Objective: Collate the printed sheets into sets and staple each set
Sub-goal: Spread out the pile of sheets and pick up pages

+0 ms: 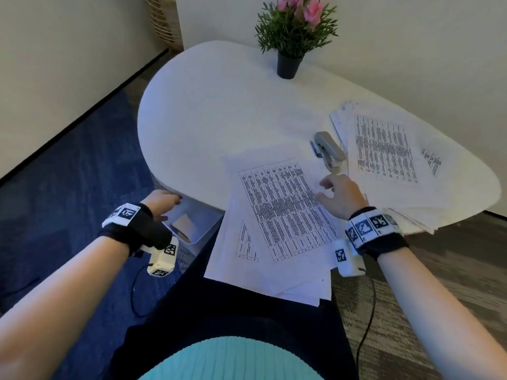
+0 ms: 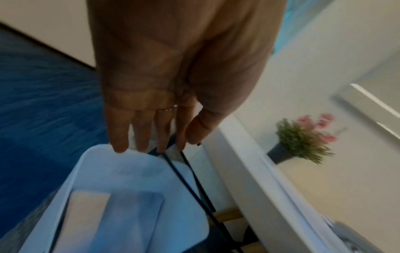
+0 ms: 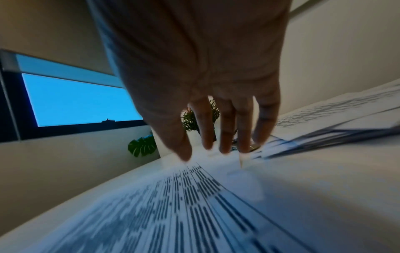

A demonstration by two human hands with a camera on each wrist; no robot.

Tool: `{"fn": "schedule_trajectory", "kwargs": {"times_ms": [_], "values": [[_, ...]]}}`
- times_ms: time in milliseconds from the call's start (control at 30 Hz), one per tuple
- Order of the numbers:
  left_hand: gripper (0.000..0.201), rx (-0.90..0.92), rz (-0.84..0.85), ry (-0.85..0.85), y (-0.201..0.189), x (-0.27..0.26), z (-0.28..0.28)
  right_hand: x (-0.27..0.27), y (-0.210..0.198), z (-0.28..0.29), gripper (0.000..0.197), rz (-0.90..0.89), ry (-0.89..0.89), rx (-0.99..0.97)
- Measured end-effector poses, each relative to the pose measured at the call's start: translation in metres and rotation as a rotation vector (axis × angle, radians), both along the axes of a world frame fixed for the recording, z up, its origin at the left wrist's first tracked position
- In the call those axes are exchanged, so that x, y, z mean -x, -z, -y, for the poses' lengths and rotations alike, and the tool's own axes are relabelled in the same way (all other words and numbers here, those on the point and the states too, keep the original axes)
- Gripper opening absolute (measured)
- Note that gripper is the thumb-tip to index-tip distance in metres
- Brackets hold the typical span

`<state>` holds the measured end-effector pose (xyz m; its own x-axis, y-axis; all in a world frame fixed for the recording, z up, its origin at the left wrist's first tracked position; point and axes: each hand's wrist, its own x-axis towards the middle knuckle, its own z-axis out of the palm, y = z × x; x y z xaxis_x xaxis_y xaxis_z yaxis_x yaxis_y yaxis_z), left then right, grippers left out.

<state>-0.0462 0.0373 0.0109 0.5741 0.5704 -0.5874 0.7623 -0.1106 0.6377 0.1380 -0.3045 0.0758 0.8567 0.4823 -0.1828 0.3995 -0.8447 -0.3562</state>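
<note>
A printed sheet with a table grid point(image 1: 285, 207) point(image 3: 194, 196) lies on top of a loose set of sheets that overhangs the near edge of the white table point(image 1: 219, 111). A bigger untidy pile of printed sheets point(image 1: 389, 152) point(image 3: 337, 109) sits at the right. Between them lies a grey stapler point(image 1: 329, 152). My right hand point(image 1: 334, 190) point(image 3: 216, 147) hovers over the top sheet's far right corner, just short of the stapler, fingers spread and relaxed, holding nothing. My left hand point(image 1: 164, 201) point(image 2: 155, 147) is below the table edge, with straight fingertips at the rim of a white bin point(image 1: 203, 215) point(image 2: 97, 150).
A potted plant with pink flowers point(image 1: 293, 37) point(image 2: 303, 138) stands at the table's far side. The bin sits on the floor under the table edge and holds a pale flat item point(image 1: 182, 224). Black cables point(image 2: 194, 188) run beside it. Blue carpet lies to the left.
</note>
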Motion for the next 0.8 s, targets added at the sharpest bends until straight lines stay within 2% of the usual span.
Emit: {"fn": "schedule_trajectory", "kwargs": {"times_ms": [33,67,167,267,367,533,633,733,800], "values": [[0.020,0.116,0.036,-0.106,-0.016,-0.001,0.005,0.002,0.002,0.002,0.047,-0.059,0.013,0.110],[0.016,0.157,0.029,-0.089,-0.028,0.001,0.013,0.003,0.004,0.004,0.056,-0.103,0.032,0.201],[0.022,0.139,-0.049,0.152,-0.051,0.001,0.031,0.010,0.007,0.004,0.079,-0.137,0.051,0.357],[0.025,0.129,-0.045,0.337,-0.060,-0.003,0.052,0.018,0.010,-0.001,0.089,-0.175,0.074,0.372],[0.034,0.056,-0.094,0.485,-0.060,-0.011,0.076,0.028,0.010,-0.008,0.088,-0.191,0.064,0.347],[0.042,-0.085,-0.137,0.579,-0.061,-0.022,0.098,0.043,0.014,-0.014,0.077,-0.220,0.000,0.268],[0.039,-0.287,-0.033,0.638,-0.063,-0.026,0.106,0.050,0.017,-0.016,0.072,-0.226,-0.027,0.215],[0.029,-0.300,0.131,0.609,-0.069,-0.031,0.109,0.047,0.010,-0.017,0.069,-0.256,-0.015,0.183],[0.023,-0.290,0.247,0.528,-0.077,-0.032,0.106,0.039,0.004,-0.015,0.072,-0.277,0.079,0.082]]}}
